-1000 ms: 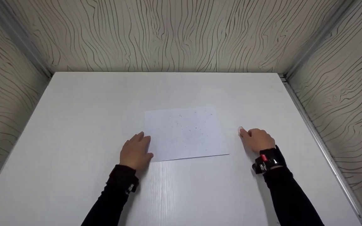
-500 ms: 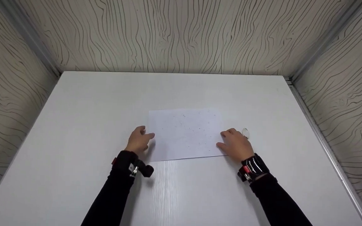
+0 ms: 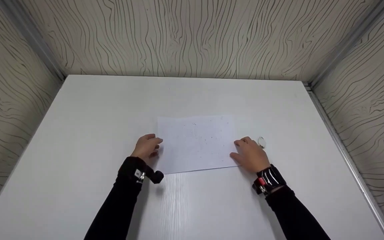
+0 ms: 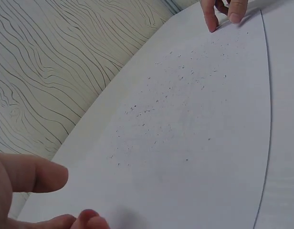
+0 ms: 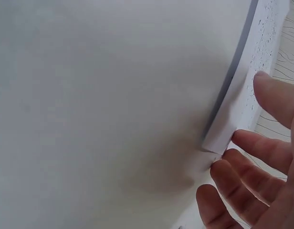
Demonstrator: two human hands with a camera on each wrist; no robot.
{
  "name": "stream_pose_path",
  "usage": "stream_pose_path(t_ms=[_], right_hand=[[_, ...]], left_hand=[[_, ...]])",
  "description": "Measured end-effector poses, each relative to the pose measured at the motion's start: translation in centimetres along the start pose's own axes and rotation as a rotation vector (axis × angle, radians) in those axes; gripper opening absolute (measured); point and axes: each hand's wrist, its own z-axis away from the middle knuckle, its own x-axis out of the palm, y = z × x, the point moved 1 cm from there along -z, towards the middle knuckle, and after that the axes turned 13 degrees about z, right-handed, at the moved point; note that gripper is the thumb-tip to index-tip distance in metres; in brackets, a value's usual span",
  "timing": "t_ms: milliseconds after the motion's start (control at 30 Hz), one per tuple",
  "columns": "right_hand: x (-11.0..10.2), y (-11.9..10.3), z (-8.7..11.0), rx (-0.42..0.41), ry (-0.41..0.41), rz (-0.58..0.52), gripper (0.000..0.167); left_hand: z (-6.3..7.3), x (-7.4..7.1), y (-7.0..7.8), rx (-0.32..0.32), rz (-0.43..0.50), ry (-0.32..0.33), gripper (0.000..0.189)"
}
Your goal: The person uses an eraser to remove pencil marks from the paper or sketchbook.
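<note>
A sheet of white paper, strewn with small dark specks, lies mid-table. At its left edge is my left hand, turned on its side with thumb and fingers apart; in the left wrist view its thumb stands over the sheet's near end. My right hand is at the right edge, thumb over the paper and fingertips right at the edge. The right wrist view shows the front edge of the paper raised slightly, with a shadow beneath. Beside the right hand lies a small whitish oval piece.
The sheet lies on a white tabletop. Wood-patterned panels stand behind and at both sides, with a metal rail along the right edge. Each wrist wears a black strap with a camera.
My right hand has put down the small whitish piece and moved left to the paper's right edge. My left hand, earlier flat on the left edge, has turned onto its side.
</note>
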Motion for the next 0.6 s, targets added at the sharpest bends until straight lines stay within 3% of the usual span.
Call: stream_pose_path(t_ms=[200, 400, 600], right_hand=[[-0.1, 0.1, 0.0, 0.000, 0.004, -0.006, 0.045], [-0.5, -0.2, 0.0, 0.008, -0.023, -0.014, 0.043], [-0.8, -0.4, 0.0, 0.021, -0.036, -0.031, 0.041]], left_hand=[[0.3, 0.3, -0.1, 0.039, -0.097, -0.033, 0.057], [0.2, 0.9, -0.1, 0.009, -0.088, -0.033, 0.059], [-0.4, 1.5, -0.2, -0.010, -0.153, -0.022, 0.064]])
